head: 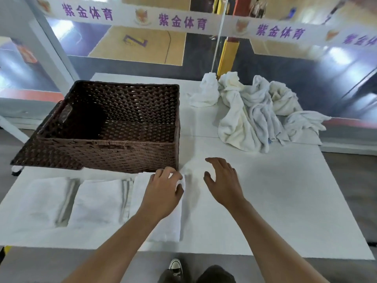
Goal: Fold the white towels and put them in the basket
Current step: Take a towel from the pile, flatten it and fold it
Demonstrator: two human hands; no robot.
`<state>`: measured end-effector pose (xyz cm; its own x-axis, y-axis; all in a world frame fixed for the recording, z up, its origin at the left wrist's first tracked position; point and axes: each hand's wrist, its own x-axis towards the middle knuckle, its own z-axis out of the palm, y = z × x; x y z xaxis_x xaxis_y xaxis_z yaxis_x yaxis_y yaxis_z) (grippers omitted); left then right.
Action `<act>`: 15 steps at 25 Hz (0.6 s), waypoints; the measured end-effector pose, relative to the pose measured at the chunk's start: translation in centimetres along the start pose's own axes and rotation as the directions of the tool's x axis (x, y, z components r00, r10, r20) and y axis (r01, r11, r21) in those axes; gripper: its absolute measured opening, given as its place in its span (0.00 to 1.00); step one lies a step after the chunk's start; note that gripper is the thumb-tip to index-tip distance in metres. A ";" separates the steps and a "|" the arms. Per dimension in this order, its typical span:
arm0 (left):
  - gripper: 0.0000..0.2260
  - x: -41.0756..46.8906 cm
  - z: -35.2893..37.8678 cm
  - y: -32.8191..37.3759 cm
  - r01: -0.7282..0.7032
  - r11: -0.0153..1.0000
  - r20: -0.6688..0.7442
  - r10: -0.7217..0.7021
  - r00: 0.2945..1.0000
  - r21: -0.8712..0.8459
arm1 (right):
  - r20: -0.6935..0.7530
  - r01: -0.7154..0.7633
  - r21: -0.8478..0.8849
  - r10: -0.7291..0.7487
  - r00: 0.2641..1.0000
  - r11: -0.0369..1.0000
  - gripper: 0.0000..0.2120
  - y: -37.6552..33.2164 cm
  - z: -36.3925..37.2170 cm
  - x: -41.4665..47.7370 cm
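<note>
your left hand [165, 190] rested on the rightmost folded towel [169, 227] just near of the basket [102, 152], and i cannot tell if it gripped. your right hand [222, 180] hovered open over the tabletop [285, 201]. unfolded towels [251, 111] lay far right.

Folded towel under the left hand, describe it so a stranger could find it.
Find the brown basket on the white table. Three folded towels lie in a row before it. Yours is the rightmost towel, the only one under the left hand.
</note>
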<state>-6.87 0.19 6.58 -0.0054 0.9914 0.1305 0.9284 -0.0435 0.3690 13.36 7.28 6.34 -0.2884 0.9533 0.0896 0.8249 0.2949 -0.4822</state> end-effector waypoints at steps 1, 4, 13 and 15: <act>0.10 0.8 0.0 1.0 -0.026 1.000 -0.004 0.026 1.000 -0.010 | -0.037 -0.015 0.012 0.016 0.999 1.000 0.21 0.6 -0.9 -0.1; 0.10 2.9 0.1 3.6 -0.067 0.997 0.018 0.067 0.998 -0.028 | -0.125 -0.067 0.043 0.072 0.990 0.997 0.21 2.6 -3.6 -0.2; 0.10 10.7 4.0 10.2 -0.096 0.995 0.094 0.099 0.991 -0.037 | -0.125 -0.261 0.119 0.275 0.953 0.958 0.20 13.1 -7.2 1.9; 0.10 12.6 5.4 11.6 -0.076 0.996 0.113 0.081 0.990 -0.044 | -0.092 -0.268 0.124 0.280 0.955 0.955 0.20 15.4 -7.5 3.4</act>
<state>5.82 12.88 7.49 0.1117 0.9922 0.0553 0.9089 -0.1245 0.3981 28.74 15.59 5.73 0.0004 0.9995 0.0305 0.8053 0.0177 -0.5926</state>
